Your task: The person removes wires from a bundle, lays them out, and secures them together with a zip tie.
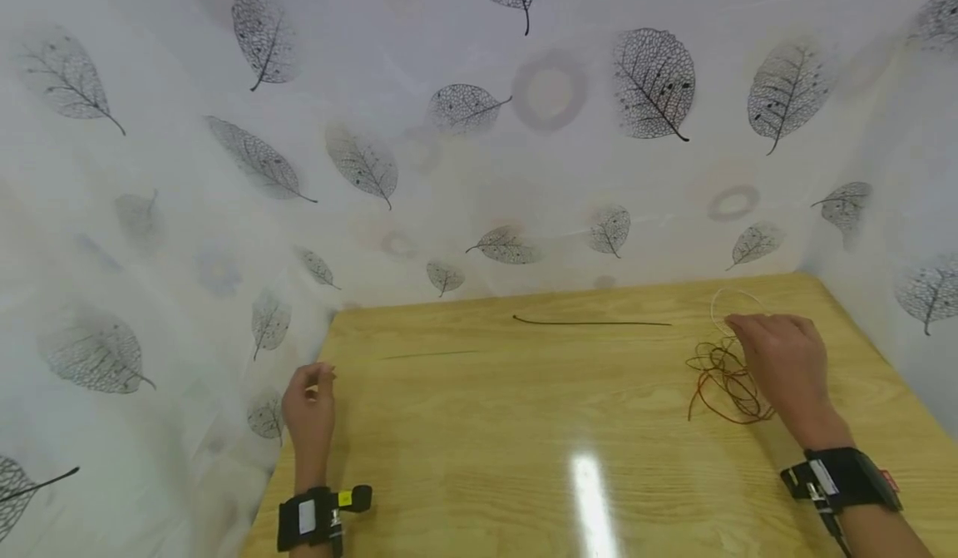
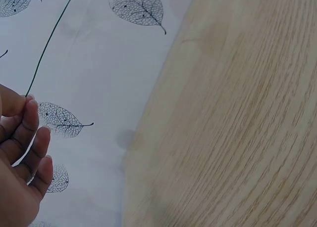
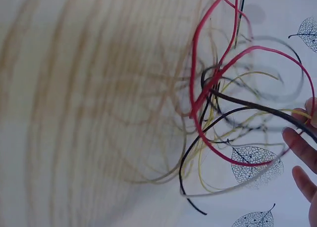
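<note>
My left hand (image 1: 308, 404), at the left edge of the table, pinches a thin green cord (image 2: 47, 46) between thumb and forefinger. Part of that green cord (image 1: 432, 354) shows as a faint line to the right of the hand. Over the table's right side, my right hand (image 1: 787, 367) holds a loose tangle of cords (image 1: 729, 387). In the right wrist view the tangle has a red cord (image 3: 194, 64), a black cord (image 3: 260, 107), yellow strands and a whitish one. A dark strand runs up from the tangle there.
A single black cord (image 1: 591, 323) with a small knob at its left end lies near the table's back edge. The wooden table (image 1: 479, 450) meets a leaf-patterned curtain (image 1: 419, 225) at the back and sides. Each wrist wears a black strap with a camera.
</note>
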`<control>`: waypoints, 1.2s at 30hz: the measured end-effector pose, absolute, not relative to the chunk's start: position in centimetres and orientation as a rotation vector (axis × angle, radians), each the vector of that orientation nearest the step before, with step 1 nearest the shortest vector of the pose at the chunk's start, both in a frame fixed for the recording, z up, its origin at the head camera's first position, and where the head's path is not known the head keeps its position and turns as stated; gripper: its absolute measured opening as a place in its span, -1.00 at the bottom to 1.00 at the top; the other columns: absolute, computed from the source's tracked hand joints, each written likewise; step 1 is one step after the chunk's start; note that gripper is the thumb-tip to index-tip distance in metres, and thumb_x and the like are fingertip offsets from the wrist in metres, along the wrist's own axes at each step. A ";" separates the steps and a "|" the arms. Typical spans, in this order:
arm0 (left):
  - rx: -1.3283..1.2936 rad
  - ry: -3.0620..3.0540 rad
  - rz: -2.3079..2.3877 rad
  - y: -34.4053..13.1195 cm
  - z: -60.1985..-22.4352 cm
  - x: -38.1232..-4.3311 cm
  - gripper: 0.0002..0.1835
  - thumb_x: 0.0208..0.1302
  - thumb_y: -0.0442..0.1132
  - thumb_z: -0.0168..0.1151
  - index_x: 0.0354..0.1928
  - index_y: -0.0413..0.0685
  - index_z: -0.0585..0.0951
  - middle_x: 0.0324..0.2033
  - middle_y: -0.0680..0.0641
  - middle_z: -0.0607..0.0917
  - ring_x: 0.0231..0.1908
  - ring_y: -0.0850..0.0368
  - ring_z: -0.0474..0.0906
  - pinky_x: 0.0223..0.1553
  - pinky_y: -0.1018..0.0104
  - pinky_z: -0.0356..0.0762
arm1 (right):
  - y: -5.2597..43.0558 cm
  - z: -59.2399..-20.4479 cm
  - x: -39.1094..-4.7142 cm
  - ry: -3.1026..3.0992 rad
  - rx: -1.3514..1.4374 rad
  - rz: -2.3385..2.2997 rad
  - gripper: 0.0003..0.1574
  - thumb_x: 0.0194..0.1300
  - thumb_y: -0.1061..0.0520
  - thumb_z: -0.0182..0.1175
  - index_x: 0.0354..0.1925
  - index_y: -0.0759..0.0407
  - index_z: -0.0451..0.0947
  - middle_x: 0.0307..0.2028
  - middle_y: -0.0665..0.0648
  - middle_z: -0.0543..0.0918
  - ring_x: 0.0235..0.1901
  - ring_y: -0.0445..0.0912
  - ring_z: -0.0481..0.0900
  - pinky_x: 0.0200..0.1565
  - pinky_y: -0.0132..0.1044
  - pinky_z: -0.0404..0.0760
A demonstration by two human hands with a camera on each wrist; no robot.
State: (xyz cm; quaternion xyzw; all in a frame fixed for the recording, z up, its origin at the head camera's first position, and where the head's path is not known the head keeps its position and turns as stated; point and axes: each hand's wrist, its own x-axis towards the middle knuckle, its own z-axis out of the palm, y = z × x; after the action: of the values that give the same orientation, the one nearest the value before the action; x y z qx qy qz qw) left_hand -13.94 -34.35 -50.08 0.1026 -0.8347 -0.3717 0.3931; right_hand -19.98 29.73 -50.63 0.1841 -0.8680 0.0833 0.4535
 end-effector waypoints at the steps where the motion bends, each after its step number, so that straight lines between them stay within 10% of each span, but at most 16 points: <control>1: 0.260 -2.114 -0.939 -34.4 -50.0 -13.9 -0.87 0.31 -0.34 0.28 -0.32 -0.32 0.67 -0.44 -0.18 0.70 -0.41 0.38 0.45 -0.44 0.58 0.29 | 29.7 -50.5 -20.0 -2.137 0.449 0.199 -0.75 0.00 0.23 0.43 -0.26 0.24 0.73 -0.49 0.30 0.74 -0.49 0.24 0.65 -0.24 0.16 0.57; 8: 0.270 -2.246 -0.979 -35.2 -50.5 -13.2 -0.81 0.33 -0.24 0.27 -0.31 -0.26 0.68 -0.43 -0.15 0.72 -0.42 0.45 0.48 -0.45 0.61 0.36 | 30.5 -49.3 -18.0 -2.184 0.473 0.234 -0.78 0.24 0.11 0.28 -0.23 0.24 0.74 -0.44 0.29 0.75 -0.41 0.24 0.64 -0.13 0.18 0.52; 15: 0.177 -2.643 -1.000 -37.3 -51.9 -10.4 -0.85 0.37 -0.26 0.23 -0.27 -0.18 0.71 -0.38 -0.13 0.75 -0.39 0.22 0.60 -0.42 0.41 0.54 | 32.1 -50.0 -13.7 -2.352 0.507 0.220 -0.01 0.48 -0.42 -0.42 -0.34 0.16 0.76 -0.59 0.23 0.68 -0.45 0.17 0.59 0.00 0.19 0.42; 36: 0.338 -2.932 -1.014 -38.0 -53.3 -9.1 -0.79 0.41 -0.21 0.16 -0.18 -0.23 0.65 -0.16 -0.23 0.70 -0.07 -0.16 0.57 0.01 -0.13 0.46 | 32.1 -50.2 -8.5 -2.384 0.516 0.272 -0.06 0.44 -0.46 -0.32 -0.43 0.09 0.77 -0.63 0.14 0.67 -0.51 0.10 0.58 -0.07 0.18 0.44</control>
State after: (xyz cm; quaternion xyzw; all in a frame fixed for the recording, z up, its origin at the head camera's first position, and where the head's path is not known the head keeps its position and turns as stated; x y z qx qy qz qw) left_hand -9.12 -38.01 -53.30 0.1084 -0.9395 -0.3248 0.0105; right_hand -8.52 32.13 -50.18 0.1979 -0.9145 0.1044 0.3371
